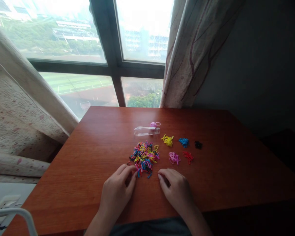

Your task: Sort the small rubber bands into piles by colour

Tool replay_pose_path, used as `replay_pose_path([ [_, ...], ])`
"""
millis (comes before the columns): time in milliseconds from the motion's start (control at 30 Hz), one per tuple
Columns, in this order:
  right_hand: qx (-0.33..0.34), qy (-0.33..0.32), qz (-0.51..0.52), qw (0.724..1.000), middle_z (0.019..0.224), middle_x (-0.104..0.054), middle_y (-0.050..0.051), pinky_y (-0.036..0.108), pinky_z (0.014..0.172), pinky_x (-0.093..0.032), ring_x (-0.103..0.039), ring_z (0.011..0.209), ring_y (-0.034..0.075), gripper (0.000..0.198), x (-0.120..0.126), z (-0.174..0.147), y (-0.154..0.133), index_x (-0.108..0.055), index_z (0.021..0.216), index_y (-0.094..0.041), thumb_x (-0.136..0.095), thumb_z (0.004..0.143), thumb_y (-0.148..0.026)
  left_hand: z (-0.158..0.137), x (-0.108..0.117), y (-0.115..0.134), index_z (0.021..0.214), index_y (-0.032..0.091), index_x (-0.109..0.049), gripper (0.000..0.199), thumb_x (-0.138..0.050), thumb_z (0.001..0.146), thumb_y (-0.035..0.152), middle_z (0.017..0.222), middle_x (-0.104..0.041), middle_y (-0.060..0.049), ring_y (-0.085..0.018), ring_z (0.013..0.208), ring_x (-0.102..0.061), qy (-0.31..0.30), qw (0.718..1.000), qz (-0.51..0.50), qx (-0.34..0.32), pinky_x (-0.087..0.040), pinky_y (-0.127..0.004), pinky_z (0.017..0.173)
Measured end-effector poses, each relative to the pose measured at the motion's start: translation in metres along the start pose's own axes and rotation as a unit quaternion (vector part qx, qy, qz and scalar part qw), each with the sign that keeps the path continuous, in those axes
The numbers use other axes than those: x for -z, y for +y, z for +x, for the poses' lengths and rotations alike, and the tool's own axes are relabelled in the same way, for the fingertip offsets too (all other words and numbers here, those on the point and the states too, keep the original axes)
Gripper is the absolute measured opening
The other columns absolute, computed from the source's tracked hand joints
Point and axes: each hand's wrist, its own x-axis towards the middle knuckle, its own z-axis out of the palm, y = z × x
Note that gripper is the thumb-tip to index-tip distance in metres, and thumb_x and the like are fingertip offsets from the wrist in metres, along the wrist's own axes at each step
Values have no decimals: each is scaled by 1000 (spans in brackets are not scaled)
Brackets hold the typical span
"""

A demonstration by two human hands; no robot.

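Clock positions are read from the mixed pile, 12 o'clock towards the window.

1. Left hand (118, 187): at 7 o'clock, thumb and index finger at the pile's edge, gap narrow; cannot tell whether a band is gripped.
2. Right hand (177, 187): at 4 o'clock, just off the pile, fingers curled, thumb and index tips close together; cannot tell whether anything is held.
3. Mixed pile of elastic bands (145, 155): on the table (76, 183), between and beyond the hands; multicoloured, tangled.
4. Pink bands (174, 158) and red bands (188, 157): separate heaps at 3 o'clock, red the farther out.
5. Black bands (198, 144), blue bands (184, 142) and yellow bands (167, 140): separate heaps between 2 and 3 o'clock, yellow nearest the pile.
6. Clear bottle (145, 131): at 12 o'clock, lying on its side, mouth towards 3 o'clock.
7. Pink looped cap (153, 124): off the bottle, just beyond its neck.
8. Window (114, 62): past the table's far edge.
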Motion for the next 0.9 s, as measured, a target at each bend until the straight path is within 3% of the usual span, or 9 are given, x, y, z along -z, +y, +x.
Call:
replay_pose_path([
  [100, -1, -3, -1, 1000, 82, -70, 3, 28, 72, -47, -65, 76, 19, 18, 0, 0, 0, -66, 89, -22, -49, 92, -16, -1, -5, 7, 100, 25, -65, 16, -50, 93, 26, 85, -66, 0, -14, 74, -66, 13, 999, -22, -20, -47, -22, 63],
  [233, 1, -3, -3, 1000, 83, -70, 3, 27, 72, -46, -65, 77, 19, 18, 1, 0, 0, -65, 89, -22, -48, 93, -16, 0, -12, 16, 99, 27, -64, 16, -50, 94, 24, 88, -66, 1, -17, 77, -66, -27, 998, 23, -45, -45, -25, 65],
  [400, 0, -6, 1, 1000, 84, -70, 3, 27, 74, -45, -65, 78, 18, 18, 0, -1, 0, -65, 90, -22, -49, 93, -15, 5, -15, 22, 96, 27, -64, 15, -50, 95, 24, 89, -66, 0, -18, 77, -65, -39, 995, 83, -48, -42, -26, 62],
  [900, 2, 0, 7, 1000, 84, -69, 3, 27, 73, -44, -64, 77, 18, 17, 0, 0, 1, -65, 90, -22, -49, 93, -15, 13, -12, 26, 89, 25, -63, 12, -52, 93, 21, 88, -65, 0, -19, 77, -66, -65, 988, 131, -51, -39, -26, 59],
])
